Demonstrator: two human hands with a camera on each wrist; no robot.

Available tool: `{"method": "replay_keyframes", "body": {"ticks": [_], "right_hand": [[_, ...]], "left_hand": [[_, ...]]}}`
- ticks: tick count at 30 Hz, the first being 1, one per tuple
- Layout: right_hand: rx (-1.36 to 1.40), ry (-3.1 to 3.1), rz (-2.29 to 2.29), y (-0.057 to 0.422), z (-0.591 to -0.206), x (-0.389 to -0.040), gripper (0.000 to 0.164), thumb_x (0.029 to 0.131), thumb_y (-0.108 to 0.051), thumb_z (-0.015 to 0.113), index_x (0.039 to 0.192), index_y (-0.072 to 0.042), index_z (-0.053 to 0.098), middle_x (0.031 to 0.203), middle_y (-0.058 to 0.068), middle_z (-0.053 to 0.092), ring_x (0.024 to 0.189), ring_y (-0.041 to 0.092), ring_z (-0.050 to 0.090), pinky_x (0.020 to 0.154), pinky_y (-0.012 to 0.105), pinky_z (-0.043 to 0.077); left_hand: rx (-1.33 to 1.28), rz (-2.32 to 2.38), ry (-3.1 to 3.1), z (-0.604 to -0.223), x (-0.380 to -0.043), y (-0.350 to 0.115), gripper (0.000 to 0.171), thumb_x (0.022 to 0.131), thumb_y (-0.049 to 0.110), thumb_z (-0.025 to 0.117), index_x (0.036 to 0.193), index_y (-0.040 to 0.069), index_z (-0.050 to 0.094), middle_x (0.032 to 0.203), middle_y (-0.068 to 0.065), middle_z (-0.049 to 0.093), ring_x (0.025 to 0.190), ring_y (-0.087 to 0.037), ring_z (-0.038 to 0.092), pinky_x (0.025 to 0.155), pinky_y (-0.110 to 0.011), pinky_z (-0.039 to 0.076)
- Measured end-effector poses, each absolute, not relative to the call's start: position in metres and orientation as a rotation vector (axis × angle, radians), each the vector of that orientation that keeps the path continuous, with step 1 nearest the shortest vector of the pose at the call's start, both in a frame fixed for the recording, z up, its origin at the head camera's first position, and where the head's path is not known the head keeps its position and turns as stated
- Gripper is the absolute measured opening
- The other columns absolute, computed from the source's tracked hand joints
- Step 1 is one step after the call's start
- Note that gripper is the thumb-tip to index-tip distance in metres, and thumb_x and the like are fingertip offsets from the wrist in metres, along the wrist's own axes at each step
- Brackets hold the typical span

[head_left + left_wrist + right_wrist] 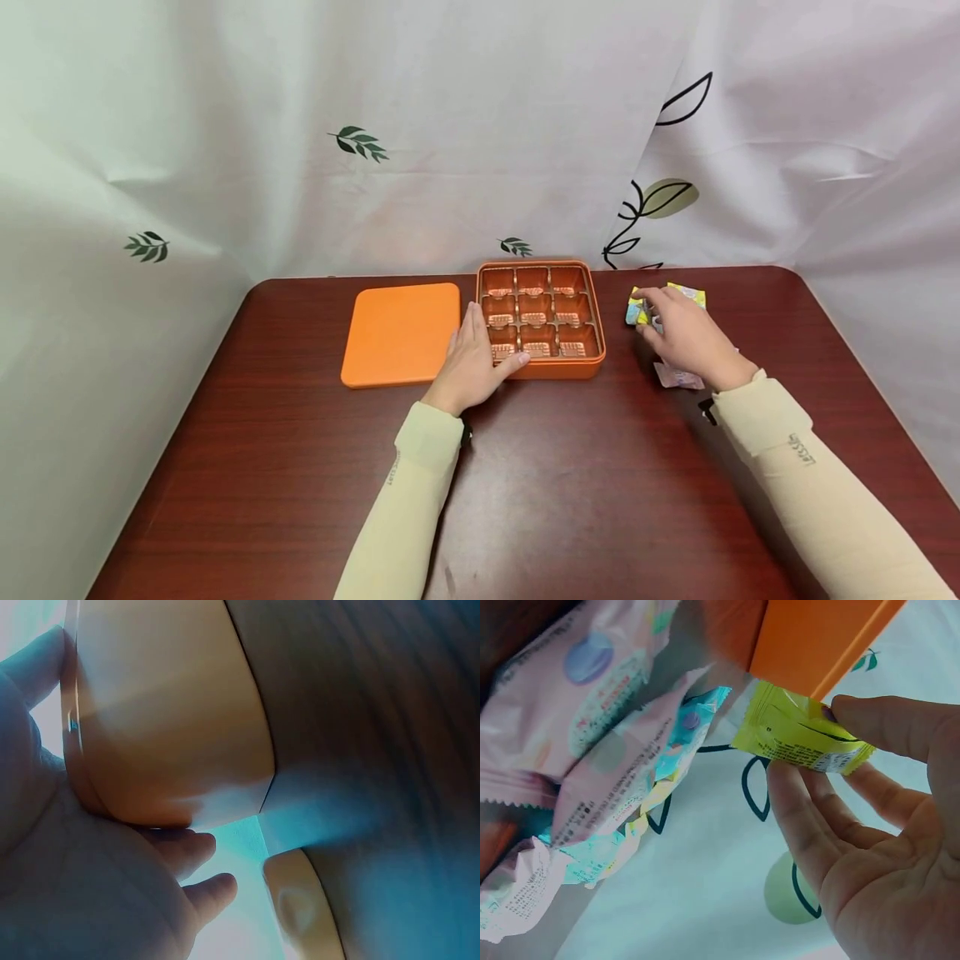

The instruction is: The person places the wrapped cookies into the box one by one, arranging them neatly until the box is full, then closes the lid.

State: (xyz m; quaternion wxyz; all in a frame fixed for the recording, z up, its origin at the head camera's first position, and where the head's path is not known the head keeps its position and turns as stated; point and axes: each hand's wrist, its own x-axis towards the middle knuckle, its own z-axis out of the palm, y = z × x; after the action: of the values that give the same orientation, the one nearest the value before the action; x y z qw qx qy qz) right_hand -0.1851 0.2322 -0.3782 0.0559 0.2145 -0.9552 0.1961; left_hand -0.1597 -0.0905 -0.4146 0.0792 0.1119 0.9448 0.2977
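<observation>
An orange box (pixel 566 369) with a bronze-coloured tray of several square compartments (pixel 534 310) stands at the back middle of the table. My left hand (pixel 471 367) rests against its front left corner, fingers straight along the left side and thumb across the front rim. To the right of the box, my right hand (pixel 693 337) pinches a small yellow wrapped candy (pixel 799 735) between thumb and fingertips. Beside and partly under that hand lie more wrapped candies, including a pink one (pixel 678 377) and a yellow one (pixel 690 294).
The flat orange lid (pixel 405 333) lies left of the box on the dark red-brown table (pixel 555 500). A pale patterned curtain (pixel 465 125) hangs close behind the table's back edge and along both sides.
</observation>
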Motion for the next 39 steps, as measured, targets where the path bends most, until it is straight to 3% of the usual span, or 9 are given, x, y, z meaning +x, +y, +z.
{"method": "replay_keyframes", "body": {"ticks": [10, 17, 24, 31, 39], "right_hand": [[0.637, -2.85, 0.669, 0.23, -0.373, -0.189, 0.036, 0.081, 0.003, 0.067, 0.116, 0.009, 0.06, 0.103, 0.025, 0.064, 0.091, 0.038, 0.065, 0.081, 0.052, 0.052], [0.652, -2.859, 0.699, 0.23, -0.372, -0.192, 0.038, 0.076, 0.006, 0.068, 0.112, 0.008, 0.06, 0.103, 0.023, 0.064, 0.081, 0.033, 0.066, 0.075, 0.05, 0.054], [0.675, -2.839, 0.723, 0.231, -0.372, -0.194, 0.039, 0.076, 0.004, 0.069, 0.115, 0.006, 0.061, 0.105, 0.021, 0.064, 0.091, 0.036, 0.065, 0.081, 0.051, 0.05], [0.669, -2.808, 0.689, 0.228, -0.37, -0.199, 0.034, 0.074, 0.004, 0.066, 0.107, 0.007, 0.068, 0.104, 0.023, 0.065, 0.092, 0.036, 0.06, 0.078, 0.049, 0.049], [0.595, -2.837, 0.704, 0.22, -0.364, -0.204, 0.034, 0.075, 0.005, 0.069, 0.109, 0.008, 0.069, 0.111, 0.027, 0.062, 0.102, 0.04, 0.056, 0.084, 0.055, 0.045]], "left_hand": [[0.328, 0.858, 2.83, -0.414, -0.16, -0.09, 0.108, 0.097, 0.061, 0.055, 0.158, -0.003, -0.006, 0.167, -0.02, -0.006, 0.154, -0.027, -0.005, 0.122, -0.047, 0.003], [0.325, 0.86, 2.836, -0.415, -0.16, -0.09, 0.108, 0.097, 0.061, 0.055, 0.158, -0.003, -0.006, 0.167, -0.02, -0.005, 0.154, -0.027, -0.005, 0.122, -0.048, 0.004], [0.336, 0.861, 2.831, -0.416, -0.161, -0.09, 0.107, 0.097, 0.06, 0.055, 0.158, -0.003, -0.007, 0.167, -0.02, -0.006, 0.154, -0.027, -0.006, 0.122, -0.048, 0.004], [0.337, 0.871, 2.826, -0.414, -0.161, -0.089, 0.108, 0.096, 0.061, 0.056, 0.158, -0.002, -0.007, 0.167, -0.019, -0.008, 0.153, -0.025, -0.007, 0.122, -0.046, 0.004], [0.327, 0.878, 2.826, -0.414, -0.162, -0.09, 0.108, 0.096, 0.06, 0.056, 0.158, -0.002, -0.008, 0.167, -0.019, -0.007, 0.153, -0.025, -0.007, 0.122, -0.045, 0.004]]}}
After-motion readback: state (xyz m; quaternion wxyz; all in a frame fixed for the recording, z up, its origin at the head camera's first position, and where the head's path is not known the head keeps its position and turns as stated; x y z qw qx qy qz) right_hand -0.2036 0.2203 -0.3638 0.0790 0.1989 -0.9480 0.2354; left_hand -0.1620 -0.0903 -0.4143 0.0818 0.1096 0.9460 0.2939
